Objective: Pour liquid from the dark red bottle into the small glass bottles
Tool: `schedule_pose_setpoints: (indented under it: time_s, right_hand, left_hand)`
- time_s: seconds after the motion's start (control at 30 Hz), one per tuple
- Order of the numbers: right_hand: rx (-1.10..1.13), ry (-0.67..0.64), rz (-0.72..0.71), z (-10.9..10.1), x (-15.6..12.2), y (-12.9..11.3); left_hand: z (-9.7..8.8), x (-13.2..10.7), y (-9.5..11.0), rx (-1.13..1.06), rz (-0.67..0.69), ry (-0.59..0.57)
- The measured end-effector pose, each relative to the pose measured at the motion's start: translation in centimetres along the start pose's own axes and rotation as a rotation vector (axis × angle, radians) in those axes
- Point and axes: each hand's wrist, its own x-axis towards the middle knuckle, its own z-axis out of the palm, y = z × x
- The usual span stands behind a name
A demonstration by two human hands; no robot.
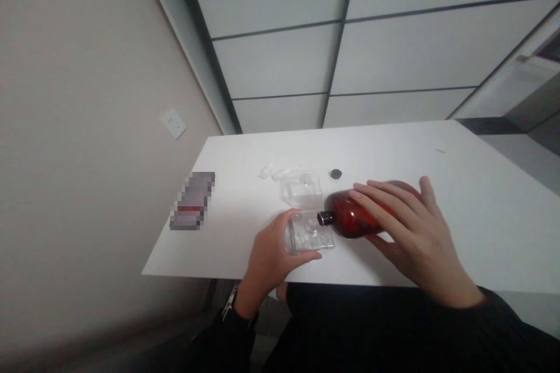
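My right hand (411, 233) grips a reddish-brown bottle (350, 215), tipped on its side with its uncapped dark neck pointing left. The bottle's mouth is over the right part of a clear square container (311, 240). Around the left side of that container my left hand (273, 247) is wrapped, thumb along the near edge and fingers behind. Bubbles or liquid seem to show inside the container. Just behind it stands a second clear square container (304, 189). Whether liquid is leaving the bottle, I cannot tell.
A small dark cap (336, 174) lies behind the bottle. Clear small pieces (273, 172) lie left of the rear container. A pixelated flat item (193, 201) is at the left of the white table (385, 151). The wall with a socket (174, 123) borders the left side.
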Motion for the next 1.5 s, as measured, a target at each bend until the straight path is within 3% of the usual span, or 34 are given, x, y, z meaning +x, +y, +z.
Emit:
schedule_pose_setpoints:
  time_s: [1.5]
  right_hand:
    - [-0.016, -0.010, 0.015, -0.20, 0.00, -0.06]
  left_hand:
    - [-0.08, 0.06, -0.03, -0.017, 0.003, -0.014]
